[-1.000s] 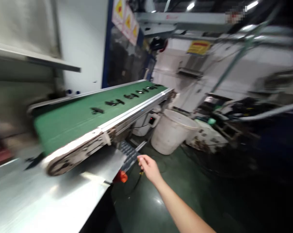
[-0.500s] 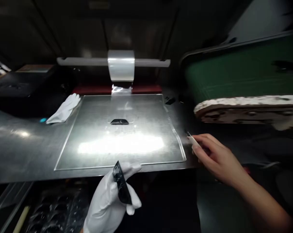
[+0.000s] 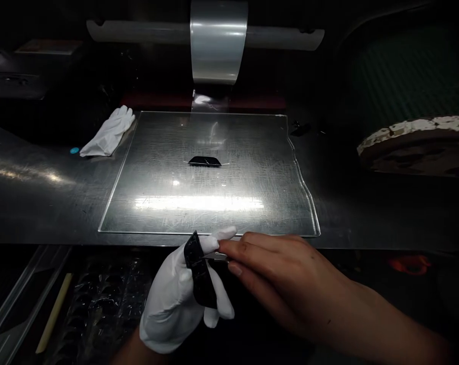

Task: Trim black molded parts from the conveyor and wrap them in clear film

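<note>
My left hand, in a white glove, is closed around a black plastic part, holding it tilted in front of the bench edge. My bare right hand is closed on a small knife; its thin metal blade points left and reaches the part's inner side, while the fingers hide the handle. My right fingertips are right beside the gloved fingers. Another black part lies on a clear sheet on the bench, with a strip of film across it.
A roll of clear film hangs on a bar behind the sheet. At left lie a white glove and a blue dot. A green, worn-edged object stands right. Below the bench are a moulded plastic tray and orange handles.
My right hand has come left from beside the sheet, bringing the knife to the black part. My left hand keeps its hold. The view has tipped downward.
</note>
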Demonstrator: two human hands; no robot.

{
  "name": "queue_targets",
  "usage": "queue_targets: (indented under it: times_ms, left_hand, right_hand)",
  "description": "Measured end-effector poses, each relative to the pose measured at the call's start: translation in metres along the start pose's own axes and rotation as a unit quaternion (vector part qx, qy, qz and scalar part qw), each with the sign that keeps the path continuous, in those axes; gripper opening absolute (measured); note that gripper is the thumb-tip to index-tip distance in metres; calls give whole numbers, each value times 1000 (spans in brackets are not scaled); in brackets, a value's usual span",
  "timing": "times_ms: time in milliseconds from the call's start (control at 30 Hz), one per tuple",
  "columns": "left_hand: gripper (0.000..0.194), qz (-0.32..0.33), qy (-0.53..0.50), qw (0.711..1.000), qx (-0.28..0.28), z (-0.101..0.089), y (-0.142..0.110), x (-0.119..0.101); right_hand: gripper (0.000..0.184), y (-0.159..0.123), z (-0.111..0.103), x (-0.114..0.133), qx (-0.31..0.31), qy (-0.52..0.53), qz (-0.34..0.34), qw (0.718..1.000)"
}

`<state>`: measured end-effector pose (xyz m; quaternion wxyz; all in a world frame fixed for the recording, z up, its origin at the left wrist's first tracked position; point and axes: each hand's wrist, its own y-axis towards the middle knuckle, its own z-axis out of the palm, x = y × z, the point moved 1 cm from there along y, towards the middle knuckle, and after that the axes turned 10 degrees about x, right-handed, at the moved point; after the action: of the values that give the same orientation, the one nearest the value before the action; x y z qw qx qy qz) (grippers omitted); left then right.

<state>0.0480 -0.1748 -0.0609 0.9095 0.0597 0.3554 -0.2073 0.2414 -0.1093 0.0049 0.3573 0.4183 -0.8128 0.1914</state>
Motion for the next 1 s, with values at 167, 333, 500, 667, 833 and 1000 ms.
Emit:
queue_targets:
  times_ms: [167,333,500,667,833,1000]
  left_hand:
    - [54,-34,8,999,6,-2,-2,-2]
    - [46,-38,-2,999,18,-2,-3,-4]
    - [47,-58,-19,997,43,-2,-1,-3]
    - [51,-71,-12,996,49,-2,3,-6]
    - [54,-78,2,996,40,0,4,-8]
    - [48,-75,-18,996,52,7,5,-9]
  right_hand:
    - [41,-3,-3,2,34,2,3,999]
    - [34,-5,-12,1,58,-9,1,998]
    - [36,-10,-12,2,46,-7,-7,999]
    - [42,-15,-1,1,2,18,12,1000]
    - [40,-16,4,-1,-2,-8,17,1000]
    - [36,-15,-4,-3,23,-25,-5,999]
